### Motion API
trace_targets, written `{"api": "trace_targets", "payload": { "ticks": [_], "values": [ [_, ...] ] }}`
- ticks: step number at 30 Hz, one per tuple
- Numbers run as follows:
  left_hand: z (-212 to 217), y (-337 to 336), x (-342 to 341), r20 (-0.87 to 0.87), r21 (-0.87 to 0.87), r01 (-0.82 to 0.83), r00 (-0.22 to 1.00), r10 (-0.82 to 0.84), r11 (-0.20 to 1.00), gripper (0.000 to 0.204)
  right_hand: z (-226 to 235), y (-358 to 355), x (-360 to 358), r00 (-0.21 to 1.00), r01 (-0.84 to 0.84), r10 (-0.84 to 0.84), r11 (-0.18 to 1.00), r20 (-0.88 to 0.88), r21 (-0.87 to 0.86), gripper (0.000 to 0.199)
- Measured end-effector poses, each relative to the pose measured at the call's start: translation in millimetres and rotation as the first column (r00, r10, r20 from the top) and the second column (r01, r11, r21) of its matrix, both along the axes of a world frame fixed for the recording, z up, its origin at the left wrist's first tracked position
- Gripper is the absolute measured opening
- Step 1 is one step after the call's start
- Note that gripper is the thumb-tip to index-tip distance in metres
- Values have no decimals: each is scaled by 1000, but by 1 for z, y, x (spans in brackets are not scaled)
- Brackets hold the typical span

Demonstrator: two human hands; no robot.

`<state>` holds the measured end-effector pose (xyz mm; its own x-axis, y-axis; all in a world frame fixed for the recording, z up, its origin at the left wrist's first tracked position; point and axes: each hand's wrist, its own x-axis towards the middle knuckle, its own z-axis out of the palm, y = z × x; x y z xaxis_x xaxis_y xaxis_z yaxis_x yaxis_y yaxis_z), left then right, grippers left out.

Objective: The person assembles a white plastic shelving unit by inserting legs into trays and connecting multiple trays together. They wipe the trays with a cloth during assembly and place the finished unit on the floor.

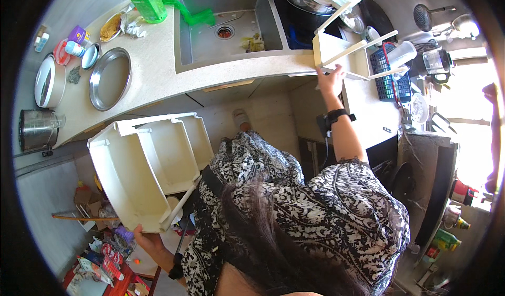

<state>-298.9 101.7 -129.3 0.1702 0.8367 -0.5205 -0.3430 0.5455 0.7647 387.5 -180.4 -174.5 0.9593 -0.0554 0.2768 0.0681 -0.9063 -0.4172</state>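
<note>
left hand (149, 240), cream three-tier rack (126, 177), deep trays (167, 154)

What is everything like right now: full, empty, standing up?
Cream shelf unit: empty, gripped by left fingers
Smaller cream rack: touched by right fingers
Sink: scraps inside
Drain: reddish bits inside
Green bottle: upright
Round steel pan: empty
Dark basket: holding a pale container

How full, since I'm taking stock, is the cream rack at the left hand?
The cream rack looks empty: its visible trays show bare surfaces.

The sink (202, 46) lies ahead, the rack (125, 167) left, the basket (385, 80) right.
</note>
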Motion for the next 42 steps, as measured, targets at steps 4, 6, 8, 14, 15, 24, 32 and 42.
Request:
{"api": "trace_targets", "payload": {
  "ticks": [4, 6, 8, 14, 15, 24, 32, 42],
  "values": [
    [-23, -11, 3, -16, -90, 27, 999, -29, 996, 57, 19, -25, 51, 989, -145, 146, 987, -12, 63, 59],
    [-39, -22, 4, -39, -112, 3, 999, -8, 994, 54, 23, -28, 65, 956, -223, 271, 921, -115, 321, 40],
    [-61, -30, 11, -22, -119, 16, 1000, -19, 993, 50, 28, -31, 72, 947, -198, 292, 861, -136, 469, 34],
    [-141, -47, 64, 23, -138, 72, 997, -69, 988, 57, 65, -31, 71, 861, -505, 501, 820, 89, 269, 42],
    [-153, -47, 73, 39, -148, 91, 996, -86, 985, 58, 78, -32, 67, 839, -543, 522, 824, 154, 160, 41],
    [-250, -80, 141, -73, -252, 7, 997, -26, 968, 74, 252, 19, -27, 810, -565, 566, 685, 153, 460, 29],
    [-351, -93, 180, -67, -327, -93, 995, 75, 940, 84, 277, 79, -29, 418, -874, 786, 210, 456, 439, 29],
    [-355, -93, 201, -14, -233, -79, 997, 78, 969, 79, 295, 160, 59, 273, -98, 922, -256, 273, 962, 33]
  ]
}}
